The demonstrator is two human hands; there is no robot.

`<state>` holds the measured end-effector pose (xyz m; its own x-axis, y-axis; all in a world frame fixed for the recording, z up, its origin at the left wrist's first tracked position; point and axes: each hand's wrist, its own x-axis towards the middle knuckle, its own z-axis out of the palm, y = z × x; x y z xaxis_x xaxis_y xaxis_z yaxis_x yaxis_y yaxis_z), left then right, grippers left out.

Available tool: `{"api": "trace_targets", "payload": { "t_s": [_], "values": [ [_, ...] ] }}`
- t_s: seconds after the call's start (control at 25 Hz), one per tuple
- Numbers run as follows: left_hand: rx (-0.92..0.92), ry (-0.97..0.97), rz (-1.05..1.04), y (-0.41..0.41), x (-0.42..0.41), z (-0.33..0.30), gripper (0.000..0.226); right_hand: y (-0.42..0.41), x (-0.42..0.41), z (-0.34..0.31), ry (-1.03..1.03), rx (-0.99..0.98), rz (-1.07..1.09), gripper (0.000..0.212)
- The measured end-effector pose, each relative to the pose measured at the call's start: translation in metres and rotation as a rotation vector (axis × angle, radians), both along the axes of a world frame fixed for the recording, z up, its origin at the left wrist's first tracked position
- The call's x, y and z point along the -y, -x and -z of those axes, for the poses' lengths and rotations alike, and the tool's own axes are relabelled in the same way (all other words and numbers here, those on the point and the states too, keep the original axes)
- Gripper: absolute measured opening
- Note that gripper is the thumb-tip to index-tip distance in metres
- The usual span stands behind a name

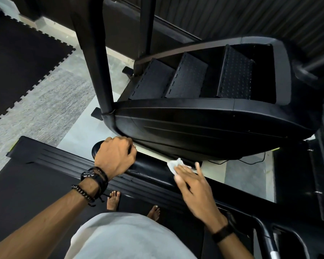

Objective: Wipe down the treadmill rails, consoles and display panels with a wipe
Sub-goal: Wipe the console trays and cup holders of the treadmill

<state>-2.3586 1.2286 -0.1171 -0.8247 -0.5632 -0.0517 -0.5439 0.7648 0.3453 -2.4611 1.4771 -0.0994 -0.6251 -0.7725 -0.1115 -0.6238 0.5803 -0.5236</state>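
A person standing barefoot on a treadmill deck is wiping down its black handrail (153,170), the left hand (114,157) curling its fingers around the rounded end of the rail while the right hand (195,187) is pressing a crumpled white wipe (173,164) flat against the rail's top with fingers extended. The wipe is lying on the rail just ahead of the right fingertips, between the two hands. Judging by where the hands are working, the job appears to be at the rail stage; no console or display panel is showing in this view, so whether those are done cannot be told. The rail is looking smooth and glossy, like padded vinyl or moulded plastic, and the ribbed side strip (67,163) beside the matte belt is running in parallel grooves. Beyond the rail, a stair-climber machine (204,124) is presenting a curved, shiny black shell and perforated, dimpled steps.
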Motion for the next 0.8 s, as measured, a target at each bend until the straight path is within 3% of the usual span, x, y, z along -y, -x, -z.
{"api": "trace_targets", "payload": {
  "t_s": [0.12,0.24,0.32,0.44,0.56,0.68,0.8],
  "values": [
    [0.013,0.020,0.037,-0.001,0.001,-0.003,0.026,-0.030,0.057,0.000,-0.050,0.042,-0.133,0.080],
    [0.024,0.023,0.074,-0.002,0.004,-0.002,0.024,-0.053,0.034,-0.010,0.048,0.013,-0.214,0.057],
    [0.027,0.029,0.088,-0.003,0.006,0.000,0.025,-0.042,-0.003,-0.010,0.071,-0.041,-0.090,0.048],
    [-0.017,-0.002,0.121,-0.004,0.006,-0.001,0.026,-0.015,0.004,-0.004,-0.035,-0.083,0.147,0.069],
    [-0.009,0.007,0.249,-0.003,0.015,-0.004,0.030,-0.033,0.067,0.001,-0.129,-0.047,0.097,0.094],
    [0.005,-0.024,0.383,-0.011,0.038,0.004,0.037,-0.070,0.072,-0.003,-0.043,-0.057,0.058,0.070],
    [-0.050,-0.047,0.425,-0.014,0.047,0.012,0.050,-0.065,0.032,-0.006,0.087,-0.110,0.265,0.045]
  ]
}}
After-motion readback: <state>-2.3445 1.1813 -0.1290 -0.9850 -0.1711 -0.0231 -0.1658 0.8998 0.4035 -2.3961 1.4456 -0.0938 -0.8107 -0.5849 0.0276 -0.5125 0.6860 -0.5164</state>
